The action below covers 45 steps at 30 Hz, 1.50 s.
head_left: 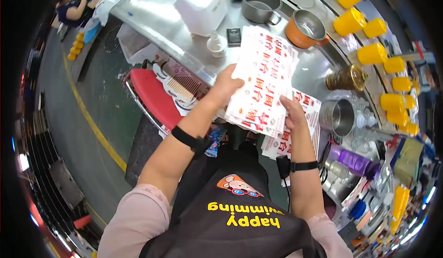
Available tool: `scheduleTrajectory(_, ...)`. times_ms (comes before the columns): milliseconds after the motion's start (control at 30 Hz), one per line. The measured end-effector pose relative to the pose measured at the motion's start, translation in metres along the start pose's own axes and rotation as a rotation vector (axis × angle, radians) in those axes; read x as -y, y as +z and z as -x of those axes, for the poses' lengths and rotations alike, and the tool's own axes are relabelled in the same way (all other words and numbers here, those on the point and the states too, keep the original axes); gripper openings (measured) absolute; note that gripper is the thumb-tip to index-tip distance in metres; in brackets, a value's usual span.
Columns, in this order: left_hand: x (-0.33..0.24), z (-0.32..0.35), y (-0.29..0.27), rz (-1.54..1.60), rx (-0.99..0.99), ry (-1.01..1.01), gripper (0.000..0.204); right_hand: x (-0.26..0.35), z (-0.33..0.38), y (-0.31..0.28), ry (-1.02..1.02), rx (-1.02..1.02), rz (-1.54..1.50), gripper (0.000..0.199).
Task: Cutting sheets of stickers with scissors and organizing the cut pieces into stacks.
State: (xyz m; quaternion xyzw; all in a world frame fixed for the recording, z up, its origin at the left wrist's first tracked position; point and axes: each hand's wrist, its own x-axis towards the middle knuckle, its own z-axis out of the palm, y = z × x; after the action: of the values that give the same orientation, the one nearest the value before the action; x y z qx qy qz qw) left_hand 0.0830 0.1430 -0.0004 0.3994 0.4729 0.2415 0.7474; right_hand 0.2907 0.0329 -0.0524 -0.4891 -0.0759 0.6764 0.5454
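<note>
Between my two hands is a stack of white printed sheets (260, 80) with red characters, held over the near edge of the metal table. My left hand (227, 86) grips the stack's left side, thumb on top. At its lower right side, my right hand (294, 112) is closed on the edge, with the thumb on the face of the sheets. The fingers beneath the paper are hidden. A second pile of similar sheets (306, 102) lies under and beside my right hand, partly covered by the stack and my forearm.
On the metal table (152, 16) stand a white plastic container (200, 9), a small white bottle (216, 45), a grey pot (260, 6) and an orange pot (302, 29). Yellow cylinders (350, 22) line the right. A red chair (154, 96) is at left; a person (76, 11) works far left.
</note>
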Motion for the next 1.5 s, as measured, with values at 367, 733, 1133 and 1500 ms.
scheduleTrajectory(367,0.009,0.109,0.057,-0.056,0.224,0.319,0.049,0.017,0.132,-0.032,-0.196,0.083,0.211,0.077)
scheduleTrajectory(733,0.022,0.166,0.053,-0.271,0.45,0.284,0.052,-0.002,0.223,0.012,-0.282,-0.183,0.166,0.068)
scheduleTrajectory(1133,0.071,0.037,-0.018,0.506,-0.35,-0.093,0.047,-0.025,0.089,-0.017,-0.102,-0.144,0.189,0.055)
scheduleTrajectory(1500,0.042,-0.009,-0.041,0.011,-0.2,-0.223,0.022,-0.03,0.068,-0.028,0.073,-0.134,0.115,0.052)
